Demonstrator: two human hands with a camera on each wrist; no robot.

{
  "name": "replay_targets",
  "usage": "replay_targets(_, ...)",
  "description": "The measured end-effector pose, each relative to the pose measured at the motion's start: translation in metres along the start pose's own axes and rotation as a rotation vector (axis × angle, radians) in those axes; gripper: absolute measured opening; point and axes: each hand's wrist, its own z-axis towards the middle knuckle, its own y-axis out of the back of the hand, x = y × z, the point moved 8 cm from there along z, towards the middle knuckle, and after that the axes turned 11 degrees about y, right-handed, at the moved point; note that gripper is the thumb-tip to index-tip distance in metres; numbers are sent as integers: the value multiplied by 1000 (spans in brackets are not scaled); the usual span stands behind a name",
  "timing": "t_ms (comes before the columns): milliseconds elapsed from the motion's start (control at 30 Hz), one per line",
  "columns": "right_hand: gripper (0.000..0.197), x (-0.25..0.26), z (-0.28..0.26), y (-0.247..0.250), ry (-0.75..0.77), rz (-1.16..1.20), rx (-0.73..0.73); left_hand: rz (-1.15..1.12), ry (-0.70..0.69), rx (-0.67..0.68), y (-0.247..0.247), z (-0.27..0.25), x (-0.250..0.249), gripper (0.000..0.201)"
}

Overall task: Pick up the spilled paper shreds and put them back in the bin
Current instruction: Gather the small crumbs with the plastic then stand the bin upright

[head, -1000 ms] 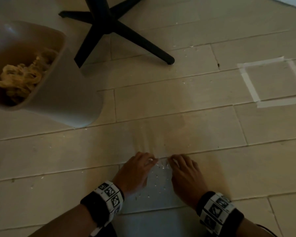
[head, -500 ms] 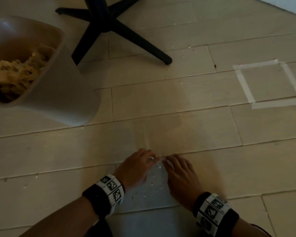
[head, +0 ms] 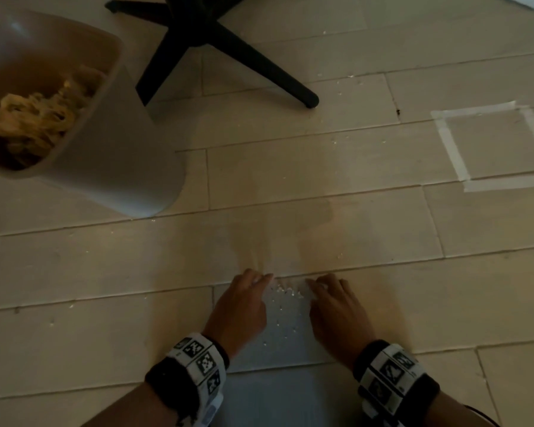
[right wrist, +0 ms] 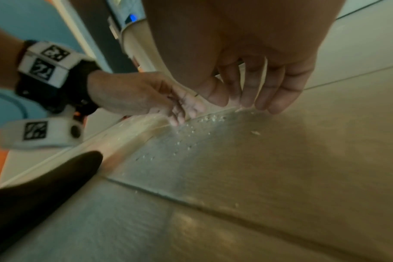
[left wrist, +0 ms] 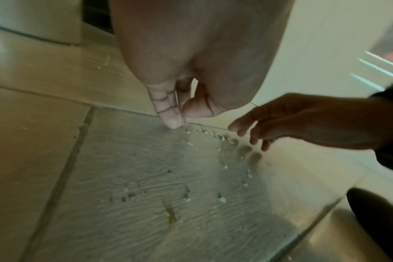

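Observation:
Tiny white paper bits [head: 285,292] lie in a thin line along a floor seam, with more dotted on the grey plank [left wrist: 186,195] nearer me. My left hand [head: 259,280] has its fingertips [left wrist: 172,124] on the floor at the left end of the line, thumb tip against the index finger. At the right end my right hand [head: 318,283] sets straight fingers [right wrist: 247,99] on the floor. Neither hand visibly holds anything. The pale bin [head: 111,155] stands at the upper left, holding a heap of yellowish shreds [head: 34,118].
A black star-shaped chair base [head: 204,41] stands beyond the bin. A square of white tape [head: 490,146] marks the floor at the right. A few stray specks [head: 349,84] lie near the chair leg. My dark-clad knee [right wrist: 34,191] is close behind the hands.
The fingertips nearly met half a second ago and now stand slightly further apart, with the bits gathered between them. The view has shifted a little.

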Motion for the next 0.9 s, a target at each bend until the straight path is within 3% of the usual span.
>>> replay_targets(100, 44, -5, -1, 0, -51, 49, -5, -26, 68, -15, -4, 1, 5, 58)
replay_targets(233, 44, 6, -2, -14, 71, 19, 11, -55, 9, 42, -19, -6, -14, 61)
replay_targets(400, 32, -5, 2, -4, 73, 76, -54, -156, 68, -33, -4, 5, -2, 47)
replay_targets(500, 16, -12, 7, 2, 61, 74, -71, -162, 68, -44, -3, 3, -2, 41)
replay_targets(600, 28, -8, 12, 0, 98, 74, -79, -162, 20, -2, -12, 3, -16, 42)
replay_targets(667, 25, -5, 16, -1, 108, 60, -69, -163, 23, -6, -12, 5, -19, 40)
replay_targets(800, 11, -12, 20, 3, 29, 123, -97, -207, 67, -64, 1, 8, -11, 33)
replay_targets(900, 10, -22, 23, 6, -17, 201, -69, -156, 1, -49, -1, 10, -18, 35)
